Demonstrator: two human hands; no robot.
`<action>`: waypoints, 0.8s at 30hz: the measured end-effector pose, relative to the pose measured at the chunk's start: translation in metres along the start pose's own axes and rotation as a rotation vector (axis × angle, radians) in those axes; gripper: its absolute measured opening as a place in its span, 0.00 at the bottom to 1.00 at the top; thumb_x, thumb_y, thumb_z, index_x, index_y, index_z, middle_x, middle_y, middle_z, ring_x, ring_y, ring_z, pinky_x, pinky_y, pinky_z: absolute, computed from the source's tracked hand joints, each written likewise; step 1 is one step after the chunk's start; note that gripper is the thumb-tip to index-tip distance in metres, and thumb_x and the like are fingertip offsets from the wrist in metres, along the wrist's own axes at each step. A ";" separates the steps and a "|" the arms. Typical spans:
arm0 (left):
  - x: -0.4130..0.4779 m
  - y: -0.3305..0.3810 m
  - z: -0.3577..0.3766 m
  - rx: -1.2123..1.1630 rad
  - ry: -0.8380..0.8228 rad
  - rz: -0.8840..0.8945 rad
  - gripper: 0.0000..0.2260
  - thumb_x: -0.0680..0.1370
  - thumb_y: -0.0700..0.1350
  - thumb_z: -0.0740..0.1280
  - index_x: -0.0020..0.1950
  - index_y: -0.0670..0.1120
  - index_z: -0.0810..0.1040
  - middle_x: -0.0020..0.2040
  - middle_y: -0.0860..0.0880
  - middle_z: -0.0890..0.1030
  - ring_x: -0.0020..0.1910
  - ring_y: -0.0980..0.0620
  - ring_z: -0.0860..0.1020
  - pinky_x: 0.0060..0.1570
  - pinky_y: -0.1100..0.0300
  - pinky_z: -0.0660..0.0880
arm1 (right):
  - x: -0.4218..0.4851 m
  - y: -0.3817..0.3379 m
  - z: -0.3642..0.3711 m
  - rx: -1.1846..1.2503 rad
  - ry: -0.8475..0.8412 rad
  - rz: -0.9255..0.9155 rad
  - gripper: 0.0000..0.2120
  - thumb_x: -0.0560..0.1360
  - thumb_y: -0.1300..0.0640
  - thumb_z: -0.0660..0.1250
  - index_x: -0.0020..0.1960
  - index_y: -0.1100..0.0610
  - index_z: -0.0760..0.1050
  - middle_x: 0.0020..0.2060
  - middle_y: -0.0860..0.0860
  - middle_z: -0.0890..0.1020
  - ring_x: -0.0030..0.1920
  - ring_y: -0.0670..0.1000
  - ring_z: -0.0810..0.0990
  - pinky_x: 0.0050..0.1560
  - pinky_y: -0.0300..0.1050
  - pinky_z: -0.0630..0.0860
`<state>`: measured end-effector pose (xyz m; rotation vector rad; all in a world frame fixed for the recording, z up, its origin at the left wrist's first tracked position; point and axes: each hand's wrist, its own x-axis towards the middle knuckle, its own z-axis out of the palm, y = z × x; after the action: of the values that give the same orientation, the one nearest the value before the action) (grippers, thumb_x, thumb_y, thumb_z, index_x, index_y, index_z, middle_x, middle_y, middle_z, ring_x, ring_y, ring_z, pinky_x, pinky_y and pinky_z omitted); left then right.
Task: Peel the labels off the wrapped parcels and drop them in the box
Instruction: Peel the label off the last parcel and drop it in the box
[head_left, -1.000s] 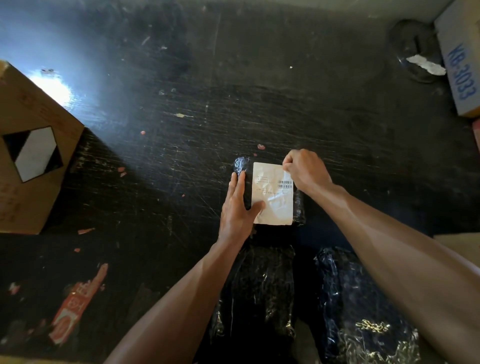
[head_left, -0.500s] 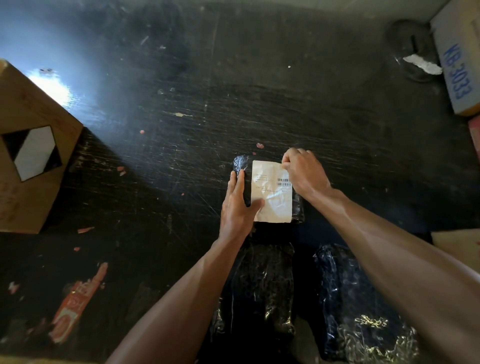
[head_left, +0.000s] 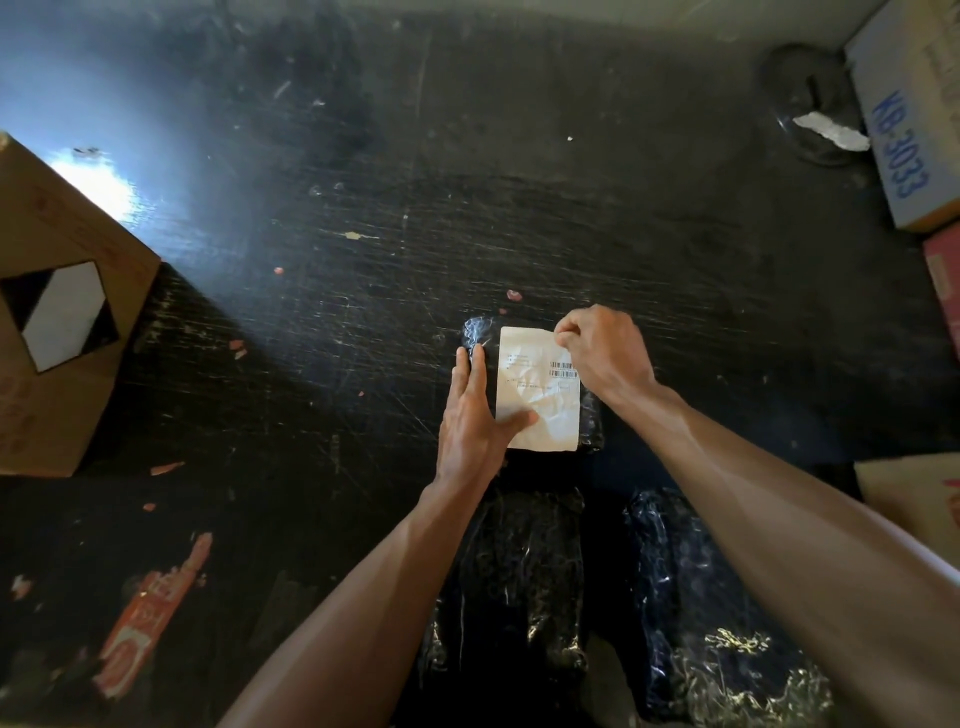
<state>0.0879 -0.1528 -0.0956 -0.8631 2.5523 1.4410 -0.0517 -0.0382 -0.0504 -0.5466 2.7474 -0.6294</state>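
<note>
A small parcel (head_left: 475, 332) in shiny black wrap lies on the dark floor, with a cream paper label (head_left: 537, 395) covering most of its top. My left hand (head_left: 470, 415) lies flat on the parcel's left side, fingers straight and thumb pressing the label's lower left. My right hand (head_left: 605, 351) has curled fingers pinching the label's top right corner. A brown cardboard box (head_left: 57, 405) with a black-and-white hexagon mark stands at the far left.
Two more black-wrapped parcels (head_left: 524, 571) (head_left: 691, 623) lie near me under my forearms. A white carton marked KB-3033 (head_left: 904, 130) and a reddish carton (head_left: 943, 280) stand at the right edge. A red wrapper scrap (head_left: 150, 618) lies lower left.
My right hand's fingertips have worked at the label's top right corner, rising slightly. My left hand stays pressed on the parcel.
</note>
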 end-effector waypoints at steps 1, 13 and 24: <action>0.000 0.000 -0.001 -0.001 -0.002 -0.002 0.50 0.70 0.55 0.76 0.80 0.53 0.45 0.80 0.54 0.44 0.78 0.49 0.55 0.71 0.50 0.62 | -0.003 -0.001 -0.001 0.003 0.009 -0.011 0.08 0.80 0.61 0.65 0.50 0.57 0.84 0.45 0.47 0.83 0.43 0.44 0.79 0.36 0.29 0.65; -0.004 0.007 -0.005 0.040 -0.002 -0.015 0.50 0.70 0.54 0.77 0.80 0.54 0.45 0.80 0.54 0.46 0.78 0.49 0.56 0.71 0.48 0.64 | -0.029 -0.005 -0.004 0.002 0.002 -0.111 0.08 0.80 0.60 0.64 0.48 0.55 0.83 0.46 0.48 0.78 0.47 0.47 0.77 0.41 0.39 0.70; 0.007 0.009 -0.021 0.214 -0.068 0.140 0.49 0.69 0.52 0.78 0.80 0.46 0.50 0.80 0.50 0.51 0.78 0.52 0.50 0.74 0.49 0.59 | -0.010 -0.006 0.005 0.154 -0.006 0.089 0.05 0.74 0.58 0.74 0.47 0.53 0.79 0.41 0.45 0.81 0.43 0.44 0.81 0.37 0.35 0.71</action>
<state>0.0814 -0.1696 -0.0798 -0.6053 2.6985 1.1759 -0.0397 -0.0408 -0.0504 -0.3888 2.6708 -0.8074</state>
